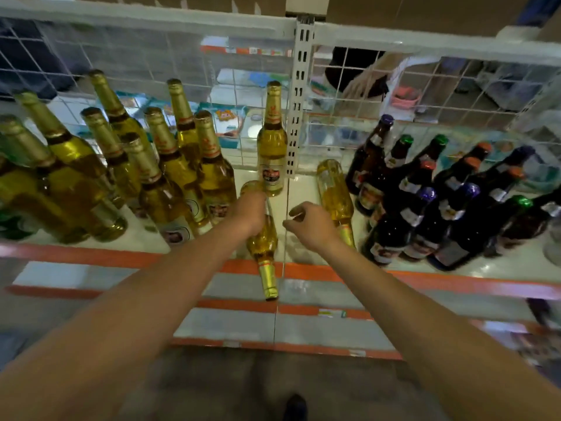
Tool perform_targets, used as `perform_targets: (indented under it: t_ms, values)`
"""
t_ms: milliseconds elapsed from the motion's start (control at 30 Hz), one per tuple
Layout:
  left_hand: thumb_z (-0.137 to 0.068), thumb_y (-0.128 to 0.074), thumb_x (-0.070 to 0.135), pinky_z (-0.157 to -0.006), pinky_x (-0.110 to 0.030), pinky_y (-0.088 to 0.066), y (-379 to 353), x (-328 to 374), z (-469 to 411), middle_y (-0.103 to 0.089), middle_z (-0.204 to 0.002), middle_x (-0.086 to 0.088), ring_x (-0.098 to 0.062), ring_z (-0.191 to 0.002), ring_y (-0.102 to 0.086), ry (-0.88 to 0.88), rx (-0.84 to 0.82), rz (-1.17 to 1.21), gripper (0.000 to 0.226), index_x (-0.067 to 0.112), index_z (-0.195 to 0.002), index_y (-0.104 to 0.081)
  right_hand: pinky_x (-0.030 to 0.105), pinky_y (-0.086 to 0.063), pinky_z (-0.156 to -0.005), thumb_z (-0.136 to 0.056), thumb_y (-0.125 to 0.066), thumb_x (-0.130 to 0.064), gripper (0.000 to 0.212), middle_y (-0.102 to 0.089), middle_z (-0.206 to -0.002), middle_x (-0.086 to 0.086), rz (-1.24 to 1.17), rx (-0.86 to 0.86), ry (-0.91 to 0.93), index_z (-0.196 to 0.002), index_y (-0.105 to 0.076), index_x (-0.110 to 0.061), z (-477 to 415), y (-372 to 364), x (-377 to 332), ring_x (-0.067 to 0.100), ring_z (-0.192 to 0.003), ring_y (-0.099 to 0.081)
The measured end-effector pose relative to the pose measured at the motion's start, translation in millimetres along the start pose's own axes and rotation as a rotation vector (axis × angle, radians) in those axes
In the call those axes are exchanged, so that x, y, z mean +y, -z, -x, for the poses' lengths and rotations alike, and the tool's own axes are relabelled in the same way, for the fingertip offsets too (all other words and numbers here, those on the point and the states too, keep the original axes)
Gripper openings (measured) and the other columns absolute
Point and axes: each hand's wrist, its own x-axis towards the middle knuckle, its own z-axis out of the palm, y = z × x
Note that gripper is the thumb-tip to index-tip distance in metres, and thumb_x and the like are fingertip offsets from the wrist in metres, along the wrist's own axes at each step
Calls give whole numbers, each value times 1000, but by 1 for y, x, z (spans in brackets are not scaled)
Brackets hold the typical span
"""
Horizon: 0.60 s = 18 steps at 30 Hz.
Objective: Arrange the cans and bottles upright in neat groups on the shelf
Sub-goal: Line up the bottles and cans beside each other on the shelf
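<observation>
My left grip [250, 209] is wrapped round a toppled golden beer bottle [263, 238] mid-frame, to stand it; right grip [306, 223] loosely curled, empty.

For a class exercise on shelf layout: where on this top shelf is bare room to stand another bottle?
Bare white shelf lies between the lone upright golden glass bottle and the golden bottle lying on its side. The left hand grips another lying golden bottle. The golden cluster and dark bottles are crowded.
</observation>
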Motion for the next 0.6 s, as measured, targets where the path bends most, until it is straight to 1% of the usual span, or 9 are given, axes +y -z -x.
perform_targets:
  t_ms: [100, 167, 233, 267, 367, 433, 500, 533, 600]
  values:
    - [-95, -46, 1, -77, -32, -46, 1, -6, 19, -63, -114, -16, -31, -103, -62, -107, -24, -108, 30, 6, -120, -61, 27, -43, -72, -86, -71, -31, 32, -66, -96, 4, -102, -7, -90, -109, -64, -9, 45, -35, 24, 20, -91, -62]
    - [-95, -49, 5, -75, -30, -44, 4, -10, 30, -63, -112, -14, -31, -103, -62, -210, -26, -211, 26, 9, -118, -60, 27, -46, -68, -87, -71, -34, 31, -67, -94, 4, -234, 5, -155, -106, -61, -10, 70, -56, 30, 22, -89, -63]
    - [-94, -51, 8, -79, -32, -50, 11, -13, 39, -64, -115, -11, -29, -105, -63, -308, -18, -348, 28, 13, -119, -60, 21, -47, -55, -89, -70, -29, 26, -65, -87, 4, -426, -16, -233, -104, -58, -12, 89, -75, 26, 21, -76, -63]
    - [-92, -53, 6, -83, -34, -53, 14, -15, 42, -63, -120, -10, -28, -109, -62, -352, -9, -424, 33, 14, -124, -59, 23, -46, -51, -90, -69, -23, 24, -64, -83, 4, -536, -28, -264, -106, -58, -9, 95, -84, 22, 20, -68, -62]
    - [-88, -56, 0, -85, -38, -55, 23, -16, 42, -59, -128, -9, -29, -115, -60, -475, 13, -627, 46, 15, -131, -56, 31, -45, -51, -91, -67, -13, 30, -64, -79, 5, -715, 25, -316, -118, -61, -2, 103, -101, 16, 19, -57, -62]
    - [-87, -56, -2, -83, -40, -55, 24, -17, 40, -58, -129, -8, -29, -114, -60, -501, 10, -656, 47, 15, -131, -56, 30, -46, -49, -89, -69, -15, 22, -65, -76, 4, -649, 57, -302, -109, -63, -8, 106, -93, 20, 19, -57, -64]
    - [-86, -56, -3, -83, -40, -55, 21, -17, 38, -56, -131, -8, -29, -115, -59, -493, 4, -621, 47, 15, -130, -56, 32, -51, -52, -86, -70, -19, 14, -69, -73, 3, -466, 80, -254, -97, -62, -16, 107, -71, 26, 17, -58, -67]
    - [-86, -57, -3, -85, -40, -55, 19, -17, 38, -55, -133, -8, -29, -116, -58, -482, 2, -590, 48, 16, -131, -55, 33, -54, -57, -84, -70, -22, 14, -71, -72, 4, -359, 96, -218, -94, -64, -15, 107, -57, 27, 16, -60, -68]
    - [-88, -58, 0, -89, -42, -52, 13, -15, 39, -53, -137, -8, -30, -120, -56, -442, 16, -485, 51, 17, -135, -53, 36, -58, -67, -79, -71, -28, 25, -73, -76, 6, -189, 136, -171, -99, -69, -14, 104, -28, 27, 18, -71, -71]
